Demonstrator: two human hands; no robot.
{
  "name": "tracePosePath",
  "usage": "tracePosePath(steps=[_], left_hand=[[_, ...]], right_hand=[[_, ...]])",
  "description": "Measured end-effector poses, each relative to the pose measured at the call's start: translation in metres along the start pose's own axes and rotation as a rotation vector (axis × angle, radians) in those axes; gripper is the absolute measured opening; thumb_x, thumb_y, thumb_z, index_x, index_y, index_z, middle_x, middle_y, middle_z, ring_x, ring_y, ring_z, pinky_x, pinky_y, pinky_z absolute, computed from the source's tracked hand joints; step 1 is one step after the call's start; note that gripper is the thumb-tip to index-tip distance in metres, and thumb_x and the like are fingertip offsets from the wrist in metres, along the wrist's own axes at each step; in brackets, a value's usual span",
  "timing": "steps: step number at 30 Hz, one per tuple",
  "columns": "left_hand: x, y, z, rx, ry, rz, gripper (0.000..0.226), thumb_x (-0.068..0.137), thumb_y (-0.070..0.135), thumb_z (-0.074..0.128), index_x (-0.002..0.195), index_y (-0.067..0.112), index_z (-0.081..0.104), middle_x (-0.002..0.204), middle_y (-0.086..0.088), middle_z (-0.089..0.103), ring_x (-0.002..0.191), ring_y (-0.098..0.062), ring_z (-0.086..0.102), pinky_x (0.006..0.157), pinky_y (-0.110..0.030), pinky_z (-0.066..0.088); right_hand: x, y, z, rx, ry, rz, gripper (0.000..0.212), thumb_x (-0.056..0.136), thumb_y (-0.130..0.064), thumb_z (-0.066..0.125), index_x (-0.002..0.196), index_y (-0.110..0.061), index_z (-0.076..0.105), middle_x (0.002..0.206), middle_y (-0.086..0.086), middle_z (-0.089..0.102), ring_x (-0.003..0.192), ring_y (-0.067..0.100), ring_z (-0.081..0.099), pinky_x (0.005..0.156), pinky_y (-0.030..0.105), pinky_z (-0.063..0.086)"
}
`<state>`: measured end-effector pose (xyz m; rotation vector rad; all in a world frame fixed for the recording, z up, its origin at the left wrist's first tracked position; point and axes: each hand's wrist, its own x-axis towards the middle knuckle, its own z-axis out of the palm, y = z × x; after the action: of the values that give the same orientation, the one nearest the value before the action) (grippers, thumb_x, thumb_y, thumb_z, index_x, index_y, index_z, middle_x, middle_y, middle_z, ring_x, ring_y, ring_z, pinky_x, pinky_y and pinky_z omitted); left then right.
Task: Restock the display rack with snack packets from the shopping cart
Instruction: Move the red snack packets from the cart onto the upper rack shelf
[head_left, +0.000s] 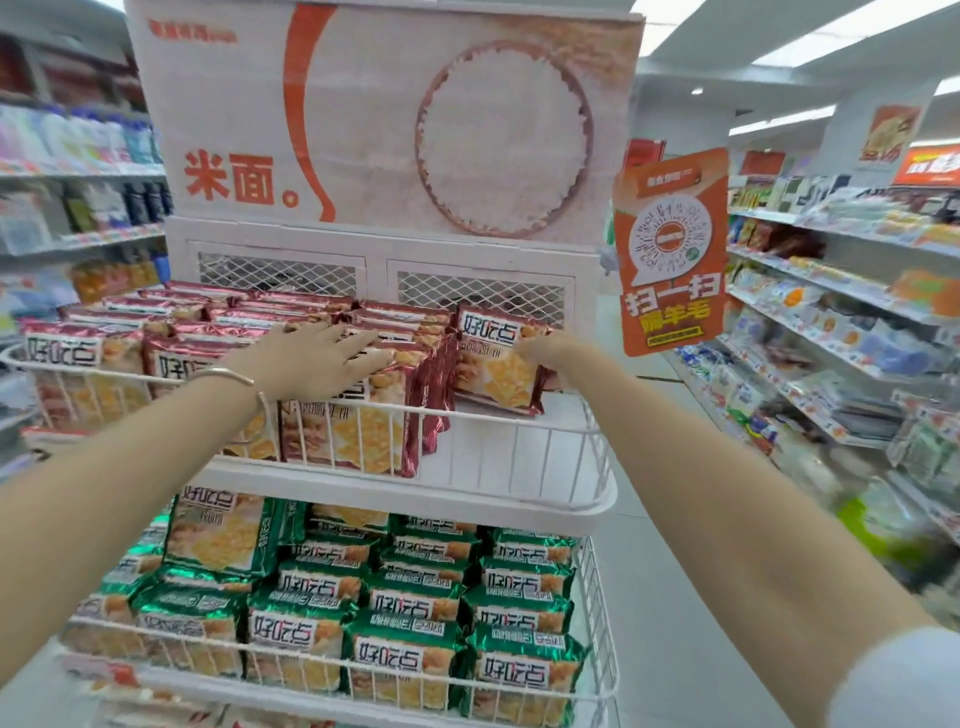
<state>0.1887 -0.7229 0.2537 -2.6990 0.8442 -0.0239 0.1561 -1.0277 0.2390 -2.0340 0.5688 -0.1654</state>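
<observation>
A white wire display rack (519, 421) stands in front of me, with rows of red snack packets (208, 322) on its top shelf. My left hand (317, 358) lies flat with straight fingers on the upright red packets at the shelf's middle. My right hand (545, 349) grips one red snack packet (496, 364) by its right edge and holds it upright at the right end of the row, above the bare white shelf floor. Green snack packets (410, 613) fill the shelf below. The shopping cart is out of view.
A large white and orange rice poster (384, 114) tops the rack. An orange QR-code sign (670, 249) hangs at the rack's right. Store shelves with goods line the left (78, 156) and right (841, 322) sides, with an aisle floor (675, 623) to the right.
</observation>
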Motion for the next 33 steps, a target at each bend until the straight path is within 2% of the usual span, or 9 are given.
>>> tracePosePath(steps=[3,6,9,13,16,19,22,30,33], left_hand=[[0.001,0.001,-0.003,0.041,-0.027,0.014,0.107,0.063,0.065,-0.034,0.159,0.034,0.000,0.169,-0.001,-0.005,0.155,-0.030,0.004,0.117,-0.064,0.020],[0.000,0.006,-0.003,0.051,-0.019,-0.012,0.080,0.085,0.063,-0.010,0.159,0.035,0.004,0.169,0.001,-0.003,0.155,-0.027,0.004,0.118,-0.063,0.020],[-0.003,0.010,-0.007,0.012,-0.042,-0.030,0.115,0.056,0.074,-0.022,0.160,0.034,0.007,0.169,0.001,0.000,0.155,-0.027,0.005,0.118,-0.063,0.019],[-0.003,0.009,-0.009,0.002,-0.032,-0.031,0.129,0.043,0.071,-0.028,0.160,0.032,0.007,0.169,0.000,0.000,0.155,-0.027,0.005,0.118,-0.063,0.019],[0.000,0.007,-0.006,-0.028,-0.016,-0.041,0.123,0.047,0.074,-0.025,0.160,0.034,0.006,0.169,0.001,0.001,0.155,-0.025,0.006,0.119,-0.061,0.019],[0.000,0.008,-0.004,-0.131,0.027,-0.115,0.099,0.074,0.088,-0.012,0.158,0.040,0.003,0.168,0.004,0.006,0.155,-0.021,0.008,0.121,-0.060,0.015],[0.000,0.007,-0.003,-0.141,0.029,-0.108,0.115,0.058,0.090,-0.016,0.158,0.040,0.006,0.168,0.003,0.009,0.155,-0.023,0.010,0.121,-0.060,0.016],[0.004,0.005,0.001,-0.168,0.069,-0.123,0.110,0.065,0.093,-0.013,0.158,0.040,0.012,0.167,0.006,0.016,0.153,-0.021,0.016,0.119,-0.060,0.019],[0.002,0.007,0.001,-0.207,0.094,-0.148,0.082,0.088,0.080,0.004,0.157,0.040,0.017,0.167,0.003,0.019,0.153,-0.022,0.017,0.120,-0.058,0.019]], right_hand=[[0.005,0.003,0.003,-0.193,-0.071,0.014,0.046,0.103,-0.033,0.050,0.134,0.001,0.049,0.119,0.016,0.058,0.115,0.036,0.063,0.098,0.048,0.053],[0.020,0.007,-0.001,-0.077,-0.047,0.017,0.042,0.096,-0.029,0.064,0.125,0.000,0.054,0.117,0.017,0.065,0.102,0.036,0.069,0.086,0.048,0.059],[0.024,0.010,0.000,0.021,-0.040,0.032,0.050,0.090,-0.026,0.072,0.129,-0.001,0.054,0.122,0.017,0.066,0.107,0.032,0.067,0.091,0.047,0.057],[0.011,0.007,0.001,-0.561,0.249,-0.201,0.102,0.081,-0.045,0.077,0.150,0.003,0.020,0.146,0.018,0.040,0.132,0.033,0.045,0.103,0.041,0.044],[0.000,-0.001,0.002,-0.800,0.469,-0.531,0.077,0.082,-0.020,0.073,0.144,-0.007,0.029,0.140,0.018,0.037,0.127,0.035,0.040,0.092,0.043,0.046],[-0.004,-0.005,0.011,-0.980,0.298,-0.660,0.045,0.082,-0.005,0.064,0.125,-0.016,0.052,0.132,0.014,0.040,0.126,0.035,0.037,0.098,0.050,0.043],[-0.003,-0.001,0.017,-1.203,0.108,-0.611,0.043,0.086,-0.010,0.064,0.126,-0.024,0.058,0.142,0.016,0.032,0.134,0.038,0.029,0.112,0.056,0.028],[-0.005,0.003,0.011,-0.969,0.028,-0.577,0.042,0.089,-0.014,0.062,0.128,-0.029,0.062,0.157,0.015,0.021,0.147,0.036,0.017,0.121,0.046,0.010],[-0.007,0.000,0.013,-0.859,0.039,-0.584,0.037,0.090,-0.011,0.060,0.122,-0.028,0.067,0.162,0.015,0.016,0.149,0.035,0.012,0.123,0.049,0.007]])
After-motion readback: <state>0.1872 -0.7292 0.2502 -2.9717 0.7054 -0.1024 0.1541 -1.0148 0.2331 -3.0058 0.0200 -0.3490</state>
